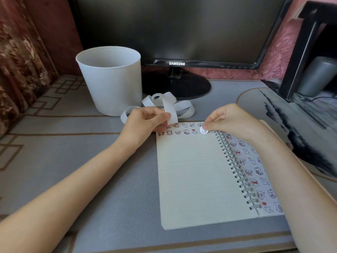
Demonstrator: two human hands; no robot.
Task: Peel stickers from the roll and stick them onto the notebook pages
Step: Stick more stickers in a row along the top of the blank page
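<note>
In the head view, a spiral notebook [193, 176] lies open on the grey table [91, 179]. Its left page is lined, and two rows of small stickers [176, 129] are already along the top edge of it. The right hand [229, 123] has its fingers curled, and the fingertips pinch one round white sticker [203, 130] at the upper right corner of this page, just beside the wire binding [237, 168]. I cannot tell if the sticker lies fully flat on the paper. The left hand [145, 123] is at the upper left corner of the notebook and holds between thumb and fingers the end of a long white paper strip [171, 105]. The strip makes loose loops on the table behind the hands. Near the loops stand a white bucket [111, 79] and a dark monitor [173, 28].
</note>
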